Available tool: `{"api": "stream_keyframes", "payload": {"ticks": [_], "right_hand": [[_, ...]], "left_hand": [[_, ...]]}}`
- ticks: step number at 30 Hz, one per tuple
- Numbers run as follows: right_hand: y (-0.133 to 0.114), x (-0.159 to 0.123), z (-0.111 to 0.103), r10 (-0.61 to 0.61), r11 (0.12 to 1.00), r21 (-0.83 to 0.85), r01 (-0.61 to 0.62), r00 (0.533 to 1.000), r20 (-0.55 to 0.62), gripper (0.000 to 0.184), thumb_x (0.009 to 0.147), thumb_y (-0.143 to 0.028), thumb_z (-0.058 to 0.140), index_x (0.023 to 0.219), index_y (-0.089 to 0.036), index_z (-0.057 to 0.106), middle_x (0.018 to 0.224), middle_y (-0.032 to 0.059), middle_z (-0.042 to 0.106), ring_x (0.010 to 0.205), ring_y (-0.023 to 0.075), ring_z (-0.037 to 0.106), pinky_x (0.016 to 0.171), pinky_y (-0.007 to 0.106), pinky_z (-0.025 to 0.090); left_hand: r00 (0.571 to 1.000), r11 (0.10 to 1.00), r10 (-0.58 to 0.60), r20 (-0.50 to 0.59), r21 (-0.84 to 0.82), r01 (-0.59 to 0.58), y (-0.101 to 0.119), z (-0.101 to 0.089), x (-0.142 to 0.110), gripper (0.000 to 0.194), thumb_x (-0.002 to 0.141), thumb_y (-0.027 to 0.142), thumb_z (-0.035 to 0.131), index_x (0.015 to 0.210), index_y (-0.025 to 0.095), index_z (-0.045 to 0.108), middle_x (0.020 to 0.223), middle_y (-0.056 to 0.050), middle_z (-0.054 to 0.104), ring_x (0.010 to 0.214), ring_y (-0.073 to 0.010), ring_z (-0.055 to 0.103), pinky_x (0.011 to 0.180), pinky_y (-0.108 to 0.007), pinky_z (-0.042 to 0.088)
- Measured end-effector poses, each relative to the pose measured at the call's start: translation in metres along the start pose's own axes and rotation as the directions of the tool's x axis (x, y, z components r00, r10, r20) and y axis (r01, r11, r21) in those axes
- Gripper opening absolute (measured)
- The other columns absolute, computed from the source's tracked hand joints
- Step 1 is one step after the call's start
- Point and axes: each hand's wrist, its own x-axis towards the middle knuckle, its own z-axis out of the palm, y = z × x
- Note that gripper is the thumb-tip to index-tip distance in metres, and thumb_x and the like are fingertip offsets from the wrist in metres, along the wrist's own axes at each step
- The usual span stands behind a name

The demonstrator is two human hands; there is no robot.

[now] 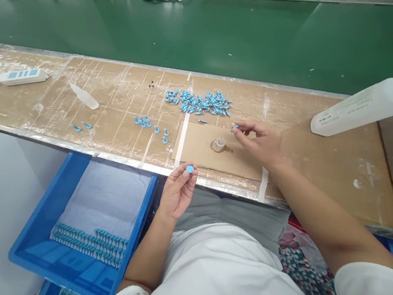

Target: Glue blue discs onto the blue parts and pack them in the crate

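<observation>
Has a cup (220,144) ahead on the desk (116,95), blue heap (207,103) beyond. Pinches round blue disc (189,169) in left hand (177,190), small blue piece (235,127) in right hand (262,143).

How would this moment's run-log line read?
left hand: holds blue disc | right hand: pinches small blue piece | clear cup: on cardboard | blue pile: beyond cardboard

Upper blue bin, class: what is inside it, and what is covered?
Inside the upper blue bin are a pale sheet and rows of small blue pieces. Whatever lies under the sheet is hidden.
</observation>
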Motion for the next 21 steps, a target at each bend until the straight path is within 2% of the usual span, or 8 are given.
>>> {"api": "stream_keyframes", "payload": {"ticks": [2, 8, 13, 17, 21], "right_hand": [[-0.009, -0.009, 0.0, -0.027, 0.999, 0.04, 0.027, 1.0, -0.002, 0.026, 0.085, -0.038, 0.067, 0.105, -0.023, 0.073, 0.084, 0.0042, 0.075, 0.069, 0.0174, 0.067, 0.07, 0.034, 0.056], [-0.012, -0.012, 0.004, -0.297, 0.955, 0.026, 0.296, 0.954, 0.039, 0.012, 0.085, -0.029, 0.067, 0.094, -0.024, 0.074, 0.084, 0.0043, 0.075, 0.075, 0.0191, 0.07, 0.072, 0.034, 0.057], [-0.011, -0.006, 0.005, -0.374, 0.926, -0.011, 0.377, 0.922, 0.1, 0.01, 0.087, -0.027, 0.066, 0.093, -0.025, 0.073, 0.082, 0.0042, 0.075, 0.071, 0.0183, 0.069, 0.07, 0.034, 0.057], [-0.012, -0.008, 0.004, -0.363, 0.932, 0.027, 0.362, 0.927, 0.095, 0.01, 0.085, -0.026, 0.068, 0.094, -0.025, 0.074, 0.084, 0.0046, 0.076, 0.073, 0.0187, 0.07, 0.072, 0.034, 0.057], [-0.018, -0.012, 0.003, -0.174, 0.982, 0.07, 0.173, 0.985, 0.002, 0.015, 0.083, -0.03, 0.071, 0.096, -0.024, 0.075, 0.086, 0.0037, 0.076, 0.074, 0.0184, 0.07, 0.074, 0.034, 0.057]], "left_hand": [[1.0, 1.0, -0.005, 0.013, -0.002, 0.005, -0.002, -0.001, 0.002, 0.021, 0.077, 0.009, 0.073, 0.097, 0.013, 0.075, 0.097, -0.006, 0.075, 0.084, -0.0087, 0.072, 0.079, -0.013, 0.058], [0.999, 1.0, -0.009, 0.034, 0.003, 0.009, -0.006, -0.002, 0.003, 0.024, 0.076, 0.01, 0.074, 0.1, 0.011, 0.074, 0.1, -0.008, 0.074, 0.085, -0.0096, 0.072, 0.079, -0.014, 0.059], [1.0, 1.0, 0.005, -0.007, 0.014, -0.004, -0.006, 0.001, 0.002, 0.022, 0.076, 0.01, 0.075, 0.097, 0.014, 0.073, 0.097, -0.006, 0.075, 0.083, -0.0096, 0.073, 0.077, -0.014, 0.059], [0.999, 1.0, 0.017, -0.043, 0.014, -0.017, -0.008, 0.003, 0.003, 0.02, 0.078, 0.012, 0.074, 0.098, 0.014, 0.073, 0.097, -0.005, 0.076, 0.082, -0.0089, 0.073, 0.076, -0.014, 0.058], [0.999, 1.0, 0.013, -0.044, 0.0, -0.013, -0.008, 0.008, 0.003, 0.02, 0.078, 0.01, 0.074, 0.097, 0.013, 0.073, 0.096, -0.007, 0.076, 0.083, -0.0094, 0.073, 0.077, -0.014, 0.058]]}}
